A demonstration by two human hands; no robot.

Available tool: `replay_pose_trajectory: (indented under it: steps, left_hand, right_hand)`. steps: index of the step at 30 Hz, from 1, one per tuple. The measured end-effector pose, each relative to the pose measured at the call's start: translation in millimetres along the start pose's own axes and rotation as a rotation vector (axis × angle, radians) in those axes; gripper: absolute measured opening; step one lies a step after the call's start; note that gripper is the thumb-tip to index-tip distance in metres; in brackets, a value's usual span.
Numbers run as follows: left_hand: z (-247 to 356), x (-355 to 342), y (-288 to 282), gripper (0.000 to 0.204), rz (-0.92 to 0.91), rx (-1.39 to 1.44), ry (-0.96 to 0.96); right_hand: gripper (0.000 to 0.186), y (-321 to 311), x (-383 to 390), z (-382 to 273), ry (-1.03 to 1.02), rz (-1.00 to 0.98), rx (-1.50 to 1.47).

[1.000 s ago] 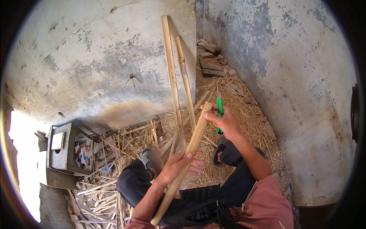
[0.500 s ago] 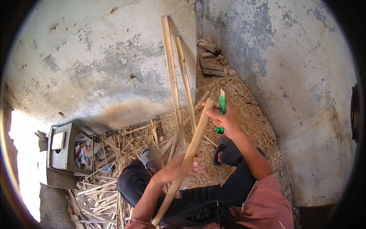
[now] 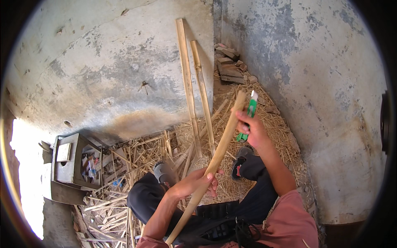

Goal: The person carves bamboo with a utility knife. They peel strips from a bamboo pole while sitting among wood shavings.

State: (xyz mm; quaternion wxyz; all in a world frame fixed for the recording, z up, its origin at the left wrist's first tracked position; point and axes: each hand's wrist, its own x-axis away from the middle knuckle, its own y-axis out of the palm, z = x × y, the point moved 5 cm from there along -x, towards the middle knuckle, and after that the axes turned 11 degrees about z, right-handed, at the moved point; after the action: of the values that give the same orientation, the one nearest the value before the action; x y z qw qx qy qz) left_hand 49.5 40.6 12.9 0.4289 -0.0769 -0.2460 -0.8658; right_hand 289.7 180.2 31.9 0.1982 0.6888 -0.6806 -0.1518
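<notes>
A long split bamboo strip (image 3: pixel 226 138) slants across my lap, its upper end pointing away to the right. Around its middle, my left hand (image 3: pixel 196 184) is closed, thumb on the strip and fingers beneath. Near the upper end my right hand (image 3: pixel 251 126) grips the strip with thumb and fingers. That same hand also keeps a green utility knife (image 3: pixel 251 108), its pale blade out and pointing away, close beside the strip's end. How the knife sits in the palm is partly hidden.
Two bamboo strips (image 3: pixel 188 82) lean on the worn wall (image 3: pixel 103 62). Straw and shavings (image 3: pixel 264 136) cover the floor, with split sticks (image 3: pixel 107 219) at left. A wooden box (image 3: pixel 68 165) with odds and ends stands at left; bricks (image 3: pixel 229 70) are stacked in the corner.
The bamboo strip has shifted upward and away, its far end now further right. My right hand and the knife have moved slightly right, and the knife has tilted. My left hand keeps its place.
</notes>
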Motion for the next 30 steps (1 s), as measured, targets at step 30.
replay_pose_trajectory:
  steps: [30]
  left_hand:
    - [-7.1, 3.2, -6.5, 0.057, 0.145, -0.425, 0.038]
  right_hand:
    - [0.052, -10.8, -1.5, -41.3, -0.17, 0.187, 0.358]
